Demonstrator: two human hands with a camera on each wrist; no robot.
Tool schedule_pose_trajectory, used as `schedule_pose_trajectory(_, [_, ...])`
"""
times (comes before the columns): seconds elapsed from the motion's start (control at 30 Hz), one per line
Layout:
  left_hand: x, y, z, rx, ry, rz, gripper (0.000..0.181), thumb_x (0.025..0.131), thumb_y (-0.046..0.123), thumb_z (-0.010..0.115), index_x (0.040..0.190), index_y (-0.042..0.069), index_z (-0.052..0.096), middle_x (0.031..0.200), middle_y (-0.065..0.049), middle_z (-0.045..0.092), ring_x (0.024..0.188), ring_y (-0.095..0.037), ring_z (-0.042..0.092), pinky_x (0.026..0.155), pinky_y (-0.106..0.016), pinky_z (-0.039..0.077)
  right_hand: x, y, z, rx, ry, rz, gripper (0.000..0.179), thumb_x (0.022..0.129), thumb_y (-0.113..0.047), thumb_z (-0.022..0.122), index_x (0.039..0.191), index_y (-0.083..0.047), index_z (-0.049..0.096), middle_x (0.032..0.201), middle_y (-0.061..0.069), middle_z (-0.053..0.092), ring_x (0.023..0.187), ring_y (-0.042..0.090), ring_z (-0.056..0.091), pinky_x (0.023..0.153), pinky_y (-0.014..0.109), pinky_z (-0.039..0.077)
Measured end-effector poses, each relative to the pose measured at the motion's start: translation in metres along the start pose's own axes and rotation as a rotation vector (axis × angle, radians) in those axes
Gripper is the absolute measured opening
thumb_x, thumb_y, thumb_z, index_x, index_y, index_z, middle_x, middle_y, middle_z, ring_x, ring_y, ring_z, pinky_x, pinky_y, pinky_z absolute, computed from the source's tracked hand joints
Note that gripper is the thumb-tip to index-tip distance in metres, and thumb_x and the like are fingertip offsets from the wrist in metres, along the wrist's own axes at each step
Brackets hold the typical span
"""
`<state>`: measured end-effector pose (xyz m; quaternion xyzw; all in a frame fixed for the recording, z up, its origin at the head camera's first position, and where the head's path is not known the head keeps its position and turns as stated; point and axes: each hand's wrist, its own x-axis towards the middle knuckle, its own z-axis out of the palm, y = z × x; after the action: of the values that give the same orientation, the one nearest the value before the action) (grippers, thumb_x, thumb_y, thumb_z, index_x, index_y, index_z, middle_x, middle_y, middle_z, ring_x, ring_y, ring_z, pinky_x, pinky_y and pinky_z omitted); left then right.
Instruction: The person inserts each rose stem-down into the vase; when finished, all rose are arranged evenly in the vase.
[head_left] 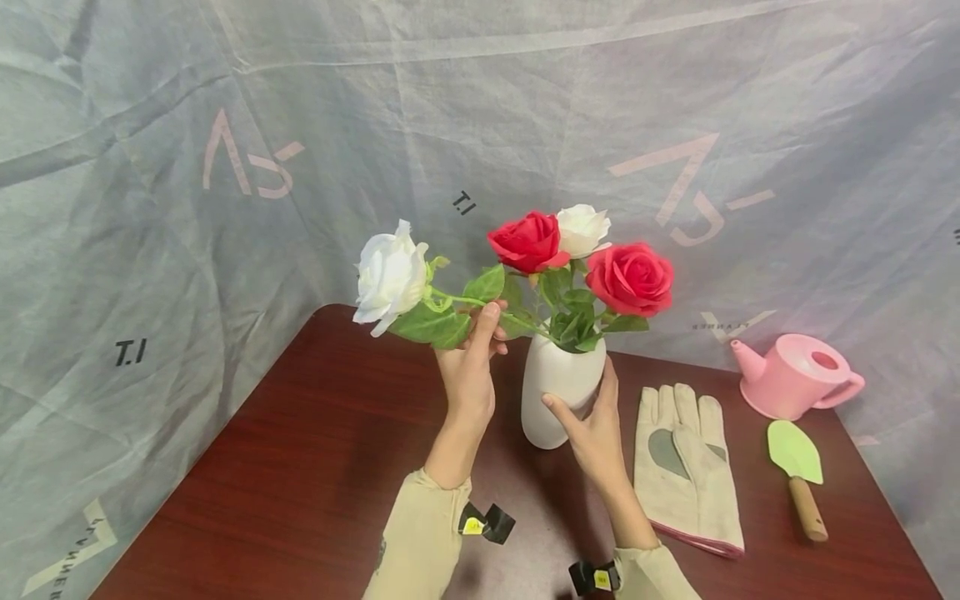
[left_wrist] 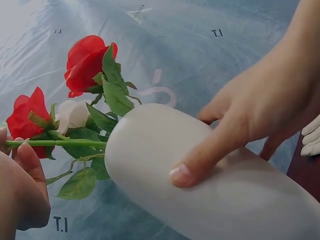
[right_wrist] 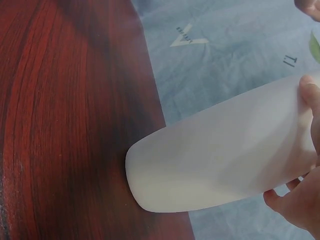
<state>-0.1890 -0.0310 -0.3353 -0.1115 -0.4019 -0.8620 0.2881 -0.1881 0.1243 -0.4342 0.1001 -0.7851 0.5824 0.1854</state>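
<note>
My left hand (head_left: 472, 367) pinches the green stem of a white rose (head_left: 390, 277) between thumb and fingers. The stem slants to the right, its lower end at the mouth of a white vase (head_left: 551, 392). In the left wrist view that stem (left_wrist: 75, 143) runs straight to the vase rim. My right hand (head_left: 596, 433) grips the vase's right side, thumb across the front. Two red roses (head_left: 630, 279) and another white rose (head_left: 583, 231) stand in the vase with green leaves. In the right wrist view the vase base (right_wrist: 150, 185) shows against the brown tabletop.
Right of the vase lies a pair of cream work gloves (head_left: 690, 475). Beyond them are a pink watering can (head_left: 798, 375) and a green trowel (head_left: 795, 454) with a wooden handle. Grey printed cloth (head_left: 337, 125) hangs behind the dark red-brown table (head_left: 300, 467).
</note>
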Motion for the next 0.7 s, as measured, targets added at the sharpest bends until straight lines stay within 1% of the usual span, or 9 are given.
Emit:
schedule_pose_trajectory(0.13, [-0.001, -0.004, 0.002, 0.008, -0.005, 0.009, 0.016, 0.085, 0.006, 0.066, 0.100, 0.010, 0.060, 0.087, -0.008, 0.067, 0.063, -0.013, 0.052, 0.049, -0.021, 0.043, 0.000, 0.000, 0.000, 0.008, -0.003, -0.003, 0.098, 0.076, -0.025, 0.078, 0.149, -0.020, 0.012, 0.145, 0.003, 0.023, 0.127, 0.017, 0.030, 0.103, 0.043, 0.027])
schedule_pose_trajectory(0.23, [-0.001, -0.007, 0.003, 0.013, -0.005, 0.015, 0.016, 0.083, 0.004, 0.068, 0.096, 0.009, 0.062, 0.087, -0.008, 0.067, 0.070, -0.015, 0.057, 0.049, -0.021, 0.042, 0.000, 0.000, -0.001, 0.013, -0.007, -0.005, 0.098, 0.076, -0.025, 0.078, 0.149, -0.020, 0.012, 0.145, 0.003, 0.023, 0.126, 0.017, 0.030, 0.102, 0.043, 0.028])
schedule_pose_trajectory(0.3, [0.000, -0.010, 0.004, 0.033, -0.013, 0.013, 0.016, 0.082, 0.003, 0.069, 0.095, 0.009, 0.061, 0.086, -0.006, 0.066, 0.071, -0.015, 0.058, 0.049, -0.021, 0.041, 0.000, 0.000, -0.001, 0.014, -0.007, -0.006, 0.098, 0.076, -0.025, 0.078, 0.149, -0.021, 0.012, 0.145, 0.003, 0.023, 0.127, 0.017, 0.030, 0.102, 0.044, 0.028])
schedule_pose_trajectory(0.37, [-0.001, -0.013, 0.005, 0.076, -0.025, 0.001, 0.019, 0.081, 0.002, 0.070, 0.095, 0.009, 0.060, 0.084, -0.005, 0.066, 0.071, -0.014, 0.058, 0.048, -0.021, 0.040, 0.000, 0.000, -0.001, 0.017, -0.008, -0.004, 0.098, 0.077, -0.025, 0.078, 0.149, -0.021, 0.012, 0.145, 0.003, 0.023, 0.127, 0.017, 0.030, 0.102, 0.043, 0.028])
schedule_pose_trajectory(0.43, [-0.004, -0.015, 0.006, 0.135, -0.030, -0.024, 0.022, 0.080, 0.001, 0.071, 0.096, 0.009, 0.059, 0.081, -0.003, 0.064, 0.065, -0.011, 0.055, 0.048, -0.021, 0.040, 0.000, 0.001, -0.001, 0.022, -0.011, -0.005, 0.097, 0.077, -0.025, 0.078, 0.149, -0.022, 0.012, 0.145, 0.002, 0.022, 0.128, 0.017, 0.030, 0.102, 0.043, 0.028])
schedule_pose_trajectory(0.5, [-0.007, -0.013, 0.011, 0.190, -0.040, -0.035, 0.026, 0.079, -0.001, 0.072, 0.101, 0.006, 0.059, 0.085, -0.003, 0.064, 0.069, -0.011, 0.057, 0.056, -0.022, 0.047, 0.000, 0.001, 0.000, 0.028, -0.015, -0.008, 0.097, 0.077, -0.024, 0.077, 0.149, -0.022, 0.012, 0.146, 0.002, 0.021, 0.128, 0.016, 0.029, 0.102, 0.042, 0.028])
schedule_pose_trajectory(0.57, [-0.012, -0.008, 0.016, 0.284, -0.049, -0.036, 0.027, 0.078, 0.000, 0.072, 0.102, 0.001, 0.061, 0.086, -0.004, 0.065, 0.074, -0.011, 0.060, 0.065, -0.026, 0.050, 0.000, 0.002, 0.000, 0.037, -0.018, -0.013, 0.097, 0.078, -0.024, 0.077, 0.149, -0.023, 0.012, 0.146, 0.002, 0.021, 0.128, 0.016, 0.030, 0.102, 0.042, 0.028])
schedule_pose_trajectory(0.67, [-0.018, -0.002, 0.022, 0.437, -0.075, -0.043, 0.024, 0.077, 0.002, 0.074, 0.097, -0.005, 0.065, 0.086, -0.008, 0.068, 0.081, -0.011, 0.063, 0.075, -0.030, 0.052, 0.000, 0.002, 0.000, 0.040, -0.017, -0.020, 0.097, 0.078, -0.023, 0.077, 0.149, -0.023, 0.011, 0.146, 0.001, 0.021, 0.127, 0.016, 0.030, 0.101, 0.042, 0.029])
schedule_pose_trajectory(0.7, [-0.020, -0.001, 0.023, 0.494, -0.077, -0.049, 0.020, 0.076, 0.004, 0.074, 0.092, -0.006, 0.067, 0.082, -0.008, 0.068, 0.078, -0.010, 0.062, 0.073, -0.030, 0.053, 0.000, 0.002, 0.000, 0.043, -0.017, -0.020, 0.097, 0.078, -0.023, 0.077, 0.149, -0.023, 0.011, 0.146, 0.001, 0.021, 0.127, 0.017, 0.031, 0.101, 0.042, 0.030])
